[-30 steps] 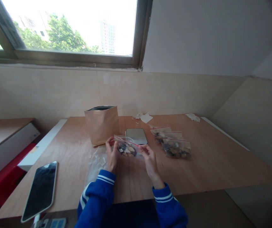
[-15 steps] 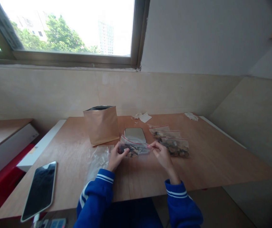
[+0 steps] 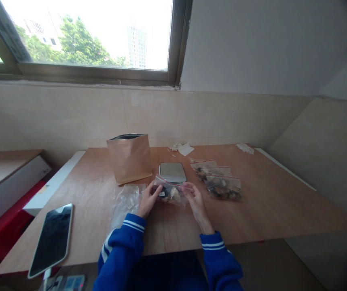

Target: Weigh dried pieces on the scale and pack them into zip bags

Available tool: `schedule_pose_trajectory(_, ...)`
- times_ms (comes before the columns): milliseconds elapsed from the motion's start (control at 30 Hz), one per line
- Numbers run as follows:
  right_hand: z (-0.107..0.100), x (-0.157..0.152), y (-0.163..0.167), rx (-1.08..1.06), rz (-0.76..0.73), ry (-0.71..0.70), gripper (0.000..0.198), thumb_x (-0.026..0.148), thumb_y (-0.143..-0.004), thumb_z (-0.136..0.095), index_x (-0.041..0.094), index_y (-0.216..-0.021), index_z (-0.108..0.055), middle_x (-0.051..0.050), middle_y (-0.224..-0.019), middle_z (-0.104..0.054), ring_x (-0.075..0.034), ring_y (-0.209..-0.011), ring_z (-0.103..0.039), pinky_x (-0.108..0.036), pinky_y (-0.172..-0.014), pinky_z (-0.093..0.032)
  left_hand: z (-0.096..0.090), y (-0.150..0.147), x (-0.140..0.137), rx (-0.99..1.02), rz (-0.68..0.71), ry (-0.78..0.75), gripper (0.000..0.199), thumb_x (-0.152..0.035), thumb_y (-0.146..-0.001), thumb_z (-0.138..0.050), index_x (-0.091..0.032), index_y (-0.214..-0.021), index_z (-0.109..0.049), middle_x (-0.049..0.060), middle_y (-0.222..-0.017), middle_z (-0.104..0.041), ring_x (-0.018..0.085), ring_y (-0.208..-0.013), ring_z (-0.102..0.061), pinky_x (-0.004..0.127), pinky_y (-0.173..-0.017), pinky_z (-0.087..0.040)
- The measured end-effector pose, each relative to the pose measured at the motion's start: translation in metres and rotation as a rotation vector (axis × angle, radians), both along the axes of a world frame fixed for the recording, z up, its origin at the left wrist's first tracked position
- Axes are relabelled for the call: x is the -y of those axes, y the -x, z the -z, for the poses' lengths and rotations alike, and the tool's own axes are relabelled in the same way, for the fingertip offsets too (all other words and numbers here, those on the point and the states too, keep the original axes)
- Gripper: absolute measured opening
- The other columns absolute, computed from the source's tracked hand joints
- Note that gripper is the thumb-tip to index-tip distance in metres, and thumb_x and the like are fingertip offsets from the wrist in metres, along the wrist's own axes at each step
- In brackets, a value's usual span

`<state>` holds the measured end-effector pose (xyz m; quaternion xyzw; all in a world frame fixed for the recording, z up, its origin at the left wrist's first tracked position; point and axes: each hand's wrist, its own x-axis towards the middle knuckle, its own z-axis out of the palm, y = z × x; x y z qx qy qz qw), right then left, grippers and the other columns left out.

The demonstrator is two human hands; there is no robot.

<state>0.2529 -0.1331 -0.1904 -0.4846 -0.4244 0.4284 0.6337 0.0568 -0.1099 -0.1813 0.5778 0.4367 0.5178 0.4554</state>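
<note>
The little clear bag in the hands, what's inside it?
Inside the small clear zip bag with a red strip are dark and pale brown lumps. The left hand and right hand cover its ends; what the lumps are cannot be told.

Bare wooden tabletop lies open to the right and along the near edge. Ahead, a standing brown paper pouch, a flat silver scale and filled clear zip bags block the way; empty clear bags and a black phone crowd the left.
</note>
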Motion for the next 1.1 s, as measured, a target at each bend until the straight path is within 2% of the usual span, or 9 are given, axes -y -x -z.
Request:
schedule_pose_trajectory(100, 0.002, 0.001, 0.001, -0.014, -0.092, 0.033, 0.050, 0.050, -0.066, -0.079, 0.019, -0.101, -0.063, -0.011, -0.098, -0.075, -0.027, -0.094, -0.071, -0.040, -0.084, -0.055, 0.003, -0.001, -0.003, 0.081, 0.024, -0.009, 0.035, -0.050, -0.086, -0.057, -0.018, -0.095, -0.066, 0.004, -0.090, -0.070, 0.019, -0.087, -0.063, 0.027, -0.079, -0.047)
schedule_pose_trajectory(200, 0.000, -0.001, -0.001, -0.043, -0.148, 0.027, 0.045, 0.052, -0.069, -0.076, 0.019, -0.098, -0.063, -0.010, -0.095, -0.075, -0.025, -0.087, -0.072, -0.038, -0.083, -0.056, 0.004, 0.001, -0.007, 0.079, -0.090, -0.045, 0.037, -0.052, -0.087, -0.054, -0.017, -0.078, -0.062, 0.000, -0.068, -0.062, 0.014, -0.066, -0.056, 0.022, -0.063, -0.043)
schedule_pose_trajectory(300, 0.000, -0.008, -0.003, -0.021, -0.131, 0.000, 0.041, 0.053, -0.070, -0.075, 0.020, -0.090, -0.063, -0.010, -0.094, -0.075, -0.024, -0.078, -0.073, -0.036, -0.075, -0.057, 0.005, 0.003, -0.009, 0.041, -0.177, -0.075, 0.039, -0.053, -0.084, -0.056, -0.017, -0.070, -0.060, -0.002, -0.061, -0.055, 0.012, -0.059, -0.050, 0.021, -0.056, -0.038)
schedule_pose_trajectory(500, 0.013, -0.018, -0.009, 0.116, 0.057, -0.044, 0.041, 0.058, -0.072, -0.071, 0.019, -0.082, -0.062, -0.009, -0.081, -0.075, -0.022, -0.063, -0.070, -0.031, -0.060, -0.055, 0.010, 0.004, -0.011, 0.027, -0.152, -0.036, 0.038, -0.053, -0.083, -0.057, -0.017, -0.074, -0.063, -0.002, -0.061, -0.058, 0.012, -0.057, -0.052, 0.022, -0.056, -0.037)
schedule_pose_trajectory(667, 0.025, -0.012, -0.009, 0.310, 0.153, -0.046, 0.042, 0.061, -0.079, -0.061, 0.019, -0.082, -0.065, -0.006, -0.074, -0.073, -0.021, -0.066, -0.069, -0.029, -0.061, -0.053, 0.009, 0.005, -0.011, 0.008, -0.193, -0.034, 0.039, -0.053, -0.083, -0.057, -0.017, -0.071, -0.063, -0.002, -0.062, -0.057, 0.012, -0.059, -0.051, 0.022, -0.056, -0.037)
schedule_pose_trajectory(833, 0.024, -0.008, -0.008, 0.348, 0.210, -0.052, 0.046, 0.064, -0.080, -0.057, 0.019, -0.085, -0.065, -0.005, -0.070, -0.071, -0.020, -0.065, -0.067, -0.028, -0.062, -0.052, 0.005, 0.004, -0.009, 0.060, -0.101, 0.012, 0.038, -0.053, -0.083, -0.058, -0.016, -0.078, -0.065, 0.000, -0.067, -0.061, 0.013, -0.063, -0.055, 0.021, -0.058, -0.042)
schedule_pose_trajectory(1100, 0.021, -0.006, -0.009, 0.449, 0.327, -0.081, 0.041, 0.060, -0.082, -0.057, 0.020, -0.085, -0.062, -0.006, -0.078, -0.069, -0.021, -0.072, -0.062, -0.031, -0.070, -0.049, 0.005, 0.002, -0.003, 0.203, -0.036, 0.150, 0.040, -0.054, -0.078, -0.065, -0.016, -0.090, -0.064, 0.005, -0.080, -0.070, 0.017, -0.072, -0.064, 0.024, -0.060, -0.050)
